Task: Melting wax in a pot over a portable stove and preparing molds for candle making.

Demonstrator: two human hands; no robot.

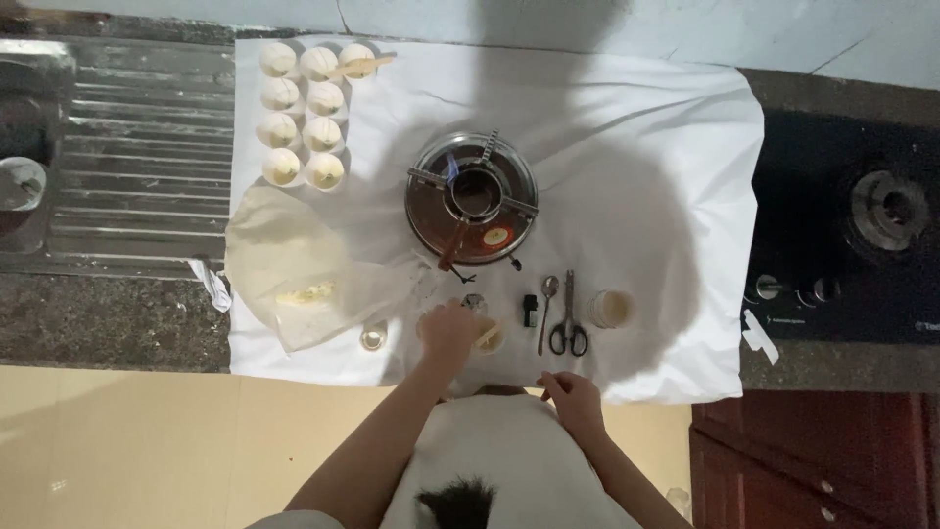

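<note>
Now the left hand (448, 333) is closing its fingers over a small cup (487, 338) on the cloth (636, 147) below the burner (472, 196), while the right hand (575, 396), loosely curled and seemingly empty, is resting at the desk edge; lifting the cup steadily looks next.

Pretty clearly a home kitchen: steel sink (117, 157) at 9 o'clock, black gas hob (852, 225) at 3, stone counter (98, 323) between.
</note>
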